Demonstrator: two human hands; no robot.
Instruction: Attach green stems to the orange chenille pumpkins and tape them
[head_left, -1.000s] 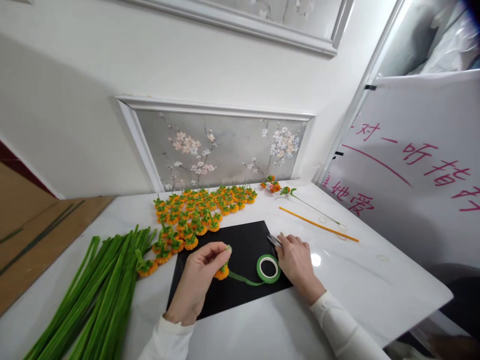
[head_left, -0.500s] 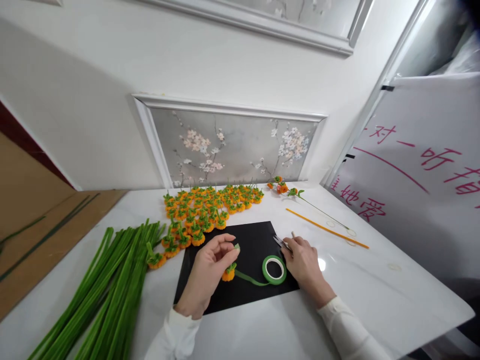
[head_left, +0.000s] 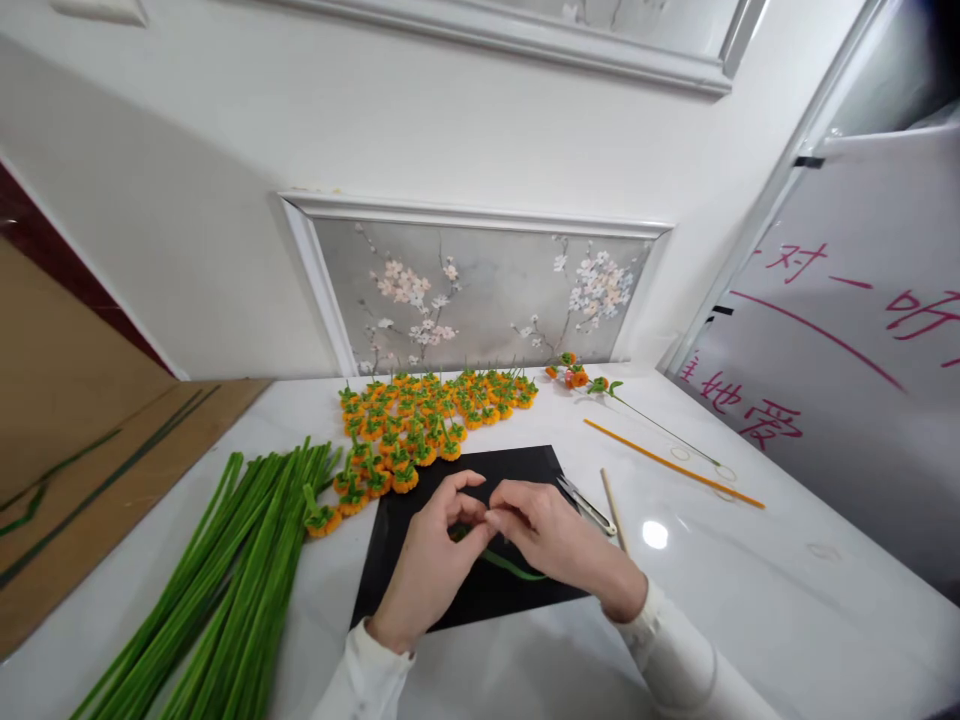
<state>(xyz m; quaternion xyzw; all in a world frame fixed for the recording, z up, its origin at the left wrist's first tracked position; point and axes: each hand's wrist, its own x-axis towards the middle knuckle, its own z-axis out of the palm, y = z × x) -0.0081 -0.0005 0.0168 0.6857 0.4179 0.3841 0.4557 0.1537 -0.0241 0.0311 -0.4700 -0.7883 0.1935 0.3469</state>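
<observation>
My left hand (head_left: pixel 435 555) is over the black mat (head_left: pixel 390 590), fingers curled with thumb and forefinger pinched together. A bit of green shows behind its fingers; the small orange flower it held a moment ago is hidden. My right hand (head_left: pixel 555 535) meets it, thumb and fingertips pinched against the left fingertips; what is between them is too small to make out. A strip of green floral tape (head_left: pixel 514 568) runs beneath the hands toward the right hand, which hides the roll. Thread snips (head_left: pixel 589 505) lie just beyond the right hand, beside a thin wooden stick (head_left: pixel 613 505).
Rows of small orange flowers with green tops (head_left: pixel 405 425) stand behind the mat. Green fuzzy stems (head_left: pixel 232 570) are piled at left. An orange fuzzy stem (head_left: pixel 675 463) and a finished flower spray (head_left: pixel 577 377) lie at right. Cardboard (head_left: pixel 142 460) borders the left side.
My right hand has let go of the snips, leaving them on the mat's right edge, and moved left to my left hand. The tape roll and orange flower are now covered.
</observation>
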